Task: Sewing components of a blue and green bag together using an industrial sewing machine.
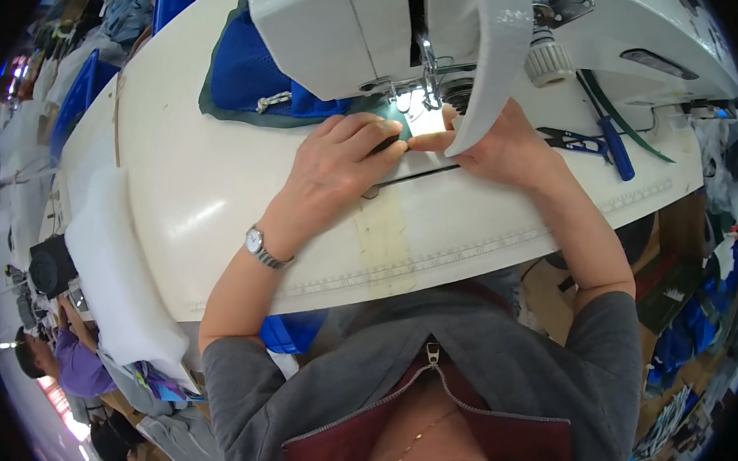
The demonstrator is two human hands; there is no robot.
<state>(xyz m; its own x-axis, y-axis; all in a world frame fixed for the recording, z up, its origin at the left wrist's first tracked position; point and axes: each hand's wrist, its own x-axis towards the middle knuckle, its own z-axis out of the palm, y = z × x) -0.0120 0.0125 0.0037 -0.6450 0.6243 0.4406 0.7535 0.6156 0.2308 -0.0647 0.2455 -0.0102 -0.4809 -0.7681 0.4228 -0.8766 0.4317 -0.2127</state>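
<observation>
A white sewing machine (330,38) has its lit needle area (423,107) above a green-edged blue mesh piece (248,71) with a white cord. My left hand (339,161) is closed at the presser foot on the dark green fabric (381,109), fingers bent and pressed together. My right hand (501,150) is at the same spot, index finger and thumb pinching at the fabric edge, partly hidden behind the machine's white guard (493,61).
Snips (573,140) and a blue-handled tool (617,148) lie on the white table (167,210) at the right, near green strips (645,142). White padding (126,266) covers the left side. A person in purple (78,356) works at the far left. Blue bins (81,103) stand beyond.
</observation>
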